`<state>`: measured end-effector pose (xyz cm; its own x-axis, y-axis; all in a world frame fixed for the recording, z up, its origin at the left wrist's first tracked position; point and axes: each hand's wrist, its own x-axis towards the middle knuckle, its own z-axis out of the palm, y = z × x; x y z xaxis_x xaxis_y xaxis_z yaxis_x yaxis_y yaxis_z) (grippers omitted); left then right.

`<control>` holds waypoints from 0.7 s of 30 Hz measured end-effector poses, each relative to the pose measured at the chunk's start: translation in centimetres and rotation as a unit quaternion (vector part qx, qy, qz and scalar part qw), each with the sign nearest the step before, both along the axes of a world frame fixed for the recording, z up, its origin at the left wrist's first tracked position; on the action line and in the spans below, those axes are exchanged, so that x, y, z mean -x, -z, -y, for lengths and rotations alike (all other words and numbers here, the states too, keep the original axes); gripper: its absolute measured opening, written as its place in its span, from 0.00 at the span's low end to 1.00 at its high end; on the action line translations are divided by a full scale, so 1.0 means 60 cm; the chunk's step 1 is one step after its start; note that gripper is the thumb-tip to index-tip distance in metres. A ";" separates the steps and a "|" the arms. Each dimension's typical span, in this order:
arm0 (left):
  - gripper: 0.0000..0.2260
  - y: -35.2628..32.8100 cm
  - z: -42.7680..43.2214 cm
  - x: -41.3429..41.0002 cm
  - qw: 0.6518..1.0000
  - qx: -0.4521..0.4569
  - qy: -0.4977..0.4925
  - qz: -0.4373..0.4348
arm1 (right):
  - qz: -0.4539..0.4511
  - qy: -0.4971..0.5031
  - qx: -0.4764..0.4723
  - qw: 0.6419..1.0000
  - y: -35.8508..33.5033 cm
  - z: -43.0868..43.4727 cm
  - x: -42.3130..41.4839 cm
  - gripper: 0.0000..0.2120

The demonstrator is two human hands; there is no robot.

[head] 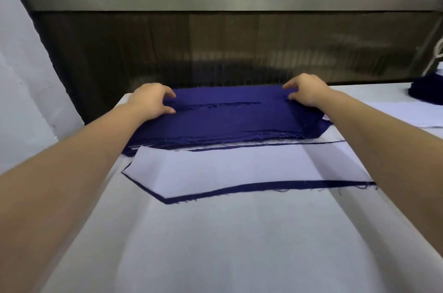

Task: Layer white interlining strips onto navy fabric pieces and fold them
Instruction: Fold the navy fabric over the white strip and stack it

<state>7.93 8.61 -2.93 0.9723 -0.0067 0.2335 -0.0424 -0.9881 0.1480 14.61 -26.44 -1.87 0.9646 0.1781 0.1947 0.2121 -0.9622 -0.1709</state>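
Navy stack (230, 120) lies at the worktop's (215, 244) far edge. Nearer, one interlining strip (239, 170) already covers a navy piece (263, 186), not yet folded. Left hand (151, 101) and right hand (305, 95) pinch the stack's top layer at its ends; more layering apparently remains.

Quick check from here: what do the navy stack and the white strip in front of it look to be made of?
Navy stack: looks like woven cloth, matte, since loose threads fray from its cut edges.
White strip: appears thin, matte and crisp, holding a sharp crease near its left end, so likely non-woven or light woven interlining. It lies on a navy piece whose edge also frays.
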 end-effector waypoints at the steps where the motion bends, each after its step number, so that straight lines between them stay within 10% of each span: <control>1: 0.21 -0.001 0.000 -0.004 1.000 -0.011 0.010 -0.006 | -0.019 -0.008 0.013 1.000 0.000 0.000 -0.006 0.19; 21: 0.07 -0.015 -0.011 -0.019 0.993 -0.073 0.067 0.070 | -0.051 -0.078 0.064 0.994 -0.001 -0.003 -0.032 0.14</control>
<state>9.10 9.30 -2.04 0.9186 -0.1767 0.3534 -0.1841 -0.9828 -0.0129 16.55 -26.25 -1.80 0.9370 0.3435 0.0637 0.3478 -0.9344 -0.0772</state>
